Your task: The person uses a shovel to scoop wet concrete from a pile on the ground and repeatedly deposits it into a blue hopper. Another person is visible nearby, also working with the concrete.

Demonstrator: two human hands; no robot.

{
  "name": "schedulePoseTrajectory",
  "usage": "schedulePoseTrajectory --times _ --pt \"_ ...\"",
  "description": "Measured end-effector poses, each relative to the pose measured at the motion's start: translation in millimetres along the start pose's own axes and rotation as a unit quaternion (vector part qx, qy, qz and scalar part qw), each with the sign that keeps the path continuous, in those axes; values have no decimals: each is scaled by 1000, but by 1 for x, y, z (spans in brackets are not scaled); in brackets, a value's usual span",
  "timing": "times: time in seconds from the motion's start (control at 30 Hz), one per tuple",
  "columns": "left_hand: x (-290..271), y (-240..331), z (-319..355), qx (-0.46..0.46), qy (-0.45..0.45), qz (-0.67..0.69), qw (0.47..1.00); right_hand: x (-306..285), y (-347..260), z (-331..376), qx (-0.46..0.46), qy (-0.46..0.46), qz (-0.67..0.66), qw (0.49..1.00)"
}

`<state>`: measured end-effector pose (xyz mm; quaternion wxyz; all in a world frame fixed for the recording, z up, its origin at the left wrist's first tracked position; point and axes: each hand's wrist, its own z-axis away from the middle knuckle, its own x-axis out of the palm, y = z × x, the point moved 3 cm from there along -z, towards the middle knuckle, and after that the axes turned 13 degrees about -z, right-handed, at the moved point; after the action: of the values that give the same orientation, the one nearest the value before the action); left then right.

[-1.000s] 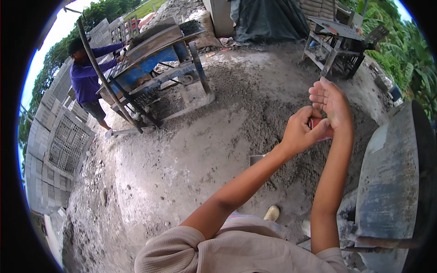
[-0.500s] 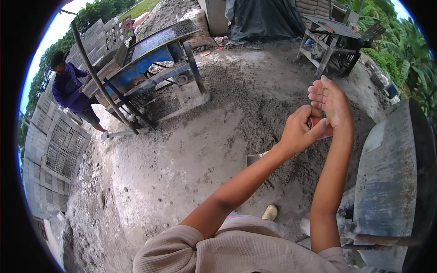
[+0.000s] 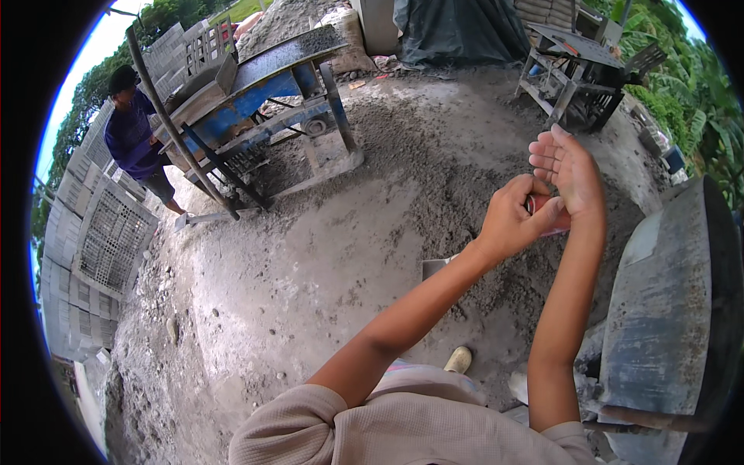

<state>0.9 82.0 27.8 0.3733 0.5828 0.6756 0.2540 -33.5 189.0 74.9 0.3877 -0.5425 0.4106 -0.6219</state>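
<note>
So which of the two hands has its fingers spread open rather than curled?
The right hand: palm open, fingers straight. The left hand is curled around a small red object held against the right palm.

The can [image 3: 546,217] between my left hand [image 3: 511,221] and right hand [image 3: 570,170] looked like glossy red metal. Below my hands the ground [image 3: 310,256] was rough, matt grey cement and sand. Right of my right arm, the drum [image 3: 666,310] was dull metal crusted with cement. My sleeves [image 3: 387,426] were soft beige cloth.
</note>
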Motion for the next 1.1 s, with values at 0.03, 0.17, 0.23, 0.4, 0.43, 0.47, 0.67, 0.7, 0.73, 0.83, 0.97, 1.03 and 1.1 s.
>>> schedulePoseTrajectory --times 0.03,0.17,0.23,0.4,0.43,0.47,0.67,0.7,0.73,0.83,0.97,1.03,1.1 --pt "0 0 0 0 1 -1 1000 0 0 0 1 -3 -1 1000" --pt "1 1 2 4 7 5 1000 -1 0 1 -2 -2 -3 1000" --pt "1 3 3 5 11 5 1000 -2 1 3 -4 0 -1 1000" --pt "6 3 8 6 2 -2 1000 -5 -1 11 -14 3 10 1000" --pt "7 4 9 11 7 -5 1000 -5 -2 12 -14 3 9 1000" --pt "7 5 9 12 7 -3 1000 -4 -2 13 -15 4 11 1000" --pt "5 5 11 15 18 1 1000 -5 0 12 -9 2 9 1000" --pt "5 5 11 15 13 2 1000 -6 0 12 -12 3 8 1000" --pt "6 5 11 14 8 2 1000 -6 0 12 -14 4 6 1000" --pt "5 3 11 8 7 2 1000 -3 0 13 -13 1 5 1000" --pt "3 3 10 9 14 6 1000 -3 2 11 -9 -4 7 1000" --pt "3 3 10 -2 4 20 1000 -3 1 10 -10 -7 5 1000" --pt "3 2 10 2 6 17 1000 -3 1 11 -9 -7 5 1000"
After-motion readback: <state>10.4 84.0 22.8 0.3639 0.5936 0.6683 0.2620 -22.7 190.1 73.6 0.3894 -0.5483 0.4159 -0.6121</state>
